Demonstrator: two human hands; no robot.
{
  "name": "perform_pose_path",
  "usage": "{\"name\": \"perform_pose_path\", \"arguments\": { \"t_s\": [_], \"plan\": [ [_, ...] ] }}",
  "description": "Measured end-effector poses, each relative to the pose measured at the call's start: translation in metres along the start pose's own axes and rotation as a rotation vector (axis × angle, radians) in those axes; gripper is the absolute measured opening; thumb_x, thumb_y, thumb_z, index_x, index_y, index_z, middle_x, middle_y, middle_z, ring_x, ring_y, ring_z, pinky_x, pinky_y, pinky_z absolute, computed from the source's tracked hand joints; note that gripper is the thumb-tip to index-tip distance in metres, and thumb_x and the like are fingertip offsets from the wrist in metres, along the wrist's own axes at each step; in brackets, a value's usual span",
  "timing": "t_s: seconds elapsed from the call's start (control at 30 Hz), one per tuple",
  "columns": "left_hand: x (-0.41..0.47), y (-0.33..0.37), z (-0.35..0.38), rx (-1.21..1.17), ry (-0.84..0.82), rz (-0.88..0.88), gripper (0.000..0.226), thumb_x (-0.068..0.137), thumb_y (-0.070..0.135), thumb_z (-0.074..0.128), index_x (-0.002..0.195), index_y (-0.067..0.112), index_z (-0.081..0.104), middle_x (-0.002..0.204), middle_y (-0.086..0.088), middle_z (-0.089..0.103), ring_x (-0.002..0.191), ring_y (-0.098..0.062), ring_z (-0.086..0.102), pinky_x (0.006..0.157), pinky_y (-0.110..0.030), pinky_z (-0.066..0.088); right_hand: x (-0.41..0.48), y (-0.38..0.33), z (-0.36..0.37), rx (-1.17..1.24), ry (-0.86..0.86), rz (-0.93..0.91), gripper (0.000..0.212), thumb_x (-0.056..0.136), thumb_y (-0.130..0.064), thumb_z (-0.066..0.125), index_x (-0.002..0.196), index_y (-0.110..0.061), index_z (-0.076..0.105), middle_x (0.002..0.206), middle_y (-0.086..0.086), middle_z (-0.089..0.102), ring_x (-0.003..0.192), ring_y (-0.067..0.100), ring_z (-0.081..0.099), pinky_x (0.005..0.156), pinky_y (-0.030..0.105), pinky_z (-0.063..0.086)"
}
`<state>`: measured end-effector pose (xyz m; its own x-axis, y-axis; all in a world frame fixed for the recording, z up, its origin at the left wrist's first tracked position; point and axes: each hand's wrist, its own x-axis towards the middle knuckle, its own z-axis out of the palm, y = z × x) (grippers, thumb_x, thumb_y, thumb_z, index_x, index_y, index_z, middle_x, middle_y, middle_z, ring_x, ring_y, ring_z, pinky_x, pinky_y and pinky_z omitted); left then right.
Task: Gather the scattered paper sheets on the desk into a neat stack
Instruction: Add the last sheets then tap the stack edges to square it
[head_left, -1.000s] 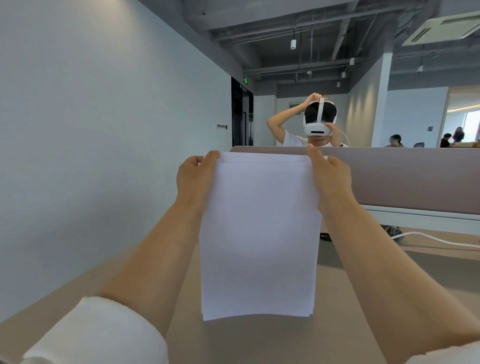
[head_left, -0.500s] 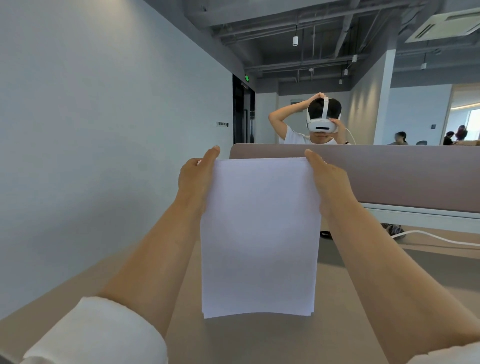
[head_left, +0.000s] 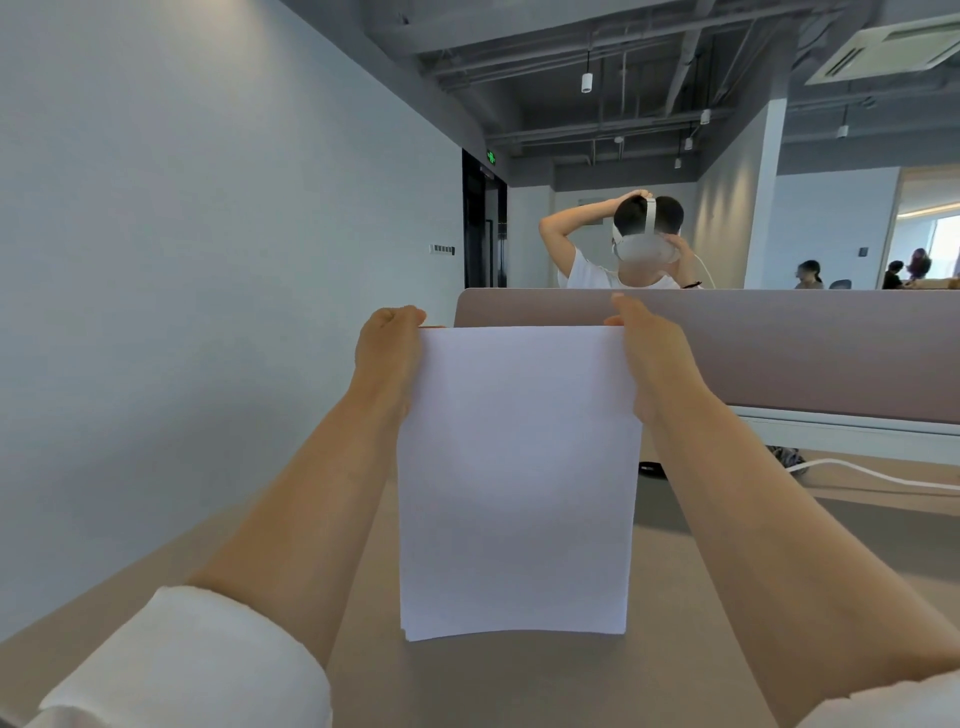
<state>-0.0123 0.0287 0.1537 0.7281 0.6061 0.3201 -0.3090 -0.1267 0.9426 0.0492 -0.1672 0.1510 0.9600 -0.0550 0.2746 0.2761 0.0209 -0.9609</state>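
Finding: the stack (head_left: 519, 478) of white sheets stands upright on its short edge over the desk (head_left: 519, 686), in front of the person and between both forearms. No loose sheets show anywhere on the visible desk.

Left hand (head_left: 387, 348): it grips the upper left corner of the stack, with its fingers curled over the top edge.

Right hand (head_left: 652, 353): it grips the upper right corner, with the thumb raised above the top edge and the palm along the side. The fingers behind the paper are hidden.

Condition of stack: the top and side edges look flush. At the lower left corner one sheet edge steps out slightly, and the bottom edge bows a little. Whether the bottom edge touches the desk or hangs just above it cannot be told.

Step in hand, as judged: gathering looks done, and this is the squaring stage, with the sheets held on end to be jogged level.

Next move calls for a loosened grip so the sheets can drop and settle against the desk, then a flat lay-down without fanning. Risk: thin paper buckles if it is pressed down hard.

Surroundings: a partition (head_left: 779, 353) lies beyond the desk, and a white cable (head_left: 857, 470) lies to the right.
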Motion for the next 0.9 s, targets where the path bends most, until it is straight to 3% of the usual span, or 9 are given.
{"name": "perform_pose_path", "arguments": {
  "t_s": [0.1,0.17,0.27,0.37,0.47,0.63,0.7,0.8,0.9],
  "plan": [
    [0.003,-0.018,-0.012,0.027,-0.094,0.115,0.035,0.087,0.054,0.051,0.095,0.02,0.057,0.092,0.009,0.059,0.082,-0.009,0.055,0.072,-0.027,0.044,-0.001,0.018,-0.009,-0.037,-0.112,-0.157,0.055,0.078,-0.059,0.06,0.113,-0.017,0.059,0.107,-0.002,0.063,0.096,0.018,0.061,0.081,0.035,0.049],
    [0.001,-0.05,-0.026,-0.017,-0.285,0.19,0.061,0.069,0.068,0.064,0.108,0.022,0.058,0.107,0.005,0.065,0.096,-0.014,0.065,0.081,-0.033,0.053,-0.007,0.046,-0.021,0.05,-0.287,-0.213,0.066,0.068,-0.053,0.072,0.122,-0.021,0.053,0.116,-0.003,0.065,0.101,0.017,0.066,0.083,0.037,0.054],
    [-0.013,-0.117,-0.043,-0.104,-0.502,0.064,0.09,0.046,0.059,0.085,0.12,0.016,0.058,0.118,-0.005,0.068,0.103,-0.021,0.067,0.08,-0.034,0.056,-0.017,0.104,-0.032,0.047,-0.476,-0.024,0.08,0.052,-0.044,0.083,0.124,-0.019,0.056,0.113,-0.002,0.07,0.101,0.017,0.068,0.081,0.035,0.055],
    [-0.029,-0.16,-0.04,-0.138,-0.469,-0.085,0.077,0.04,0.046,0.091,0.107,0.016,0.067,0.109,-0.009,0.071,0.099,-0.029,0.068,0.076,-0.036,0.057,-0.031,0.143,-0.025,0.062,-0.522,0.104,0.065,0.053,-0.036,0.088,0.112,-0.018,0.066,0.111,0.003,0.071,0.104,0.024,0.067,0.089,0.041,0.053],
    [-0.035,-0.164,-0.03,-0.169,-0.349,-0.087,0.055,0.055,0.037,0.082,0.104,0.017,0.069,0.104,-0.006,0.073,0.095,-0.027,0.07,0.083,-0.044,0.055,-0.034,0.145,-0.014,0.145,-0.386,0.122,0.036,0.069,-0.021,0.083,0.102,-0.018,0.07,0.104,0.005,0.073,0.096,0.025,0.07,0.088,0.045,0.054],
    [-0.036,-0.16,-0.025,-0.066,-0.235,0.0,0.016,0.08,0.019,0.073,0.092,0.029,0.068,0.086,0.01,0.075,0.08,-0.009,0.071,0.067,-0.027,0.056,-0.029,0.142,-0.007,0.104,-0.273,0.114,0.03,0.073,-0.021,0.079,0.101,-0.016,0.07,0.097,0.004,0.075,0.09,0.026,0.071,0.084,0.046,0.055],
    [-0.038,-0.162,-0.031,-0.075,-0.277,-0.018,0.023,0.075,0.022,0.078,0.095,0.025,0.068,0.091,0.005,0.075,0.084,-0.016,0.072,0.069,-0.031,0.056,-0.031,0.149,-0.01,0.083,-0.298,0.125,0.03,0.073,-0.02,0.079,0.101,-0.016,0.069,0.1,0.004,0.074,0.091,0.024,0.071,0.082,0.042,0.056],
    [-0.03,-0.166,-0.045,-0.149,-0.356,-0.059,0.067,0.056,0.048,0.082,0.109,0.014,0.059,0.102,-0.002,0.073,0.087,-0.02,0.071,0.066,-0.03,0.054,-0.032,0.154,-0.019,0.111,-0.379,0.137,0.037,0.074,-0.017,0.078,0.109,-0.012,0.065,0.105,0.005,0.073,0.088,0.019,0.072,0.069,0.029,0.056],
    [-0.021,-0.158,-0.048,-0.164,-0.394,-0.043,0.085,0.063,0.07,0.066,0.123,0.011,0.051,0.116,-0.005,0.067,0.105,-0.023,0.064,0.079,-0.034,0.053,-0.028,0.151,-0.019,0.141,-0.429,0.076,0.069,0.055,-0.037,0.087,0.116,-0.015,0.062,0.107,0.002,0.072,0.094,0.018,0.071,0.072,0.029,0.056]
  ]
}}
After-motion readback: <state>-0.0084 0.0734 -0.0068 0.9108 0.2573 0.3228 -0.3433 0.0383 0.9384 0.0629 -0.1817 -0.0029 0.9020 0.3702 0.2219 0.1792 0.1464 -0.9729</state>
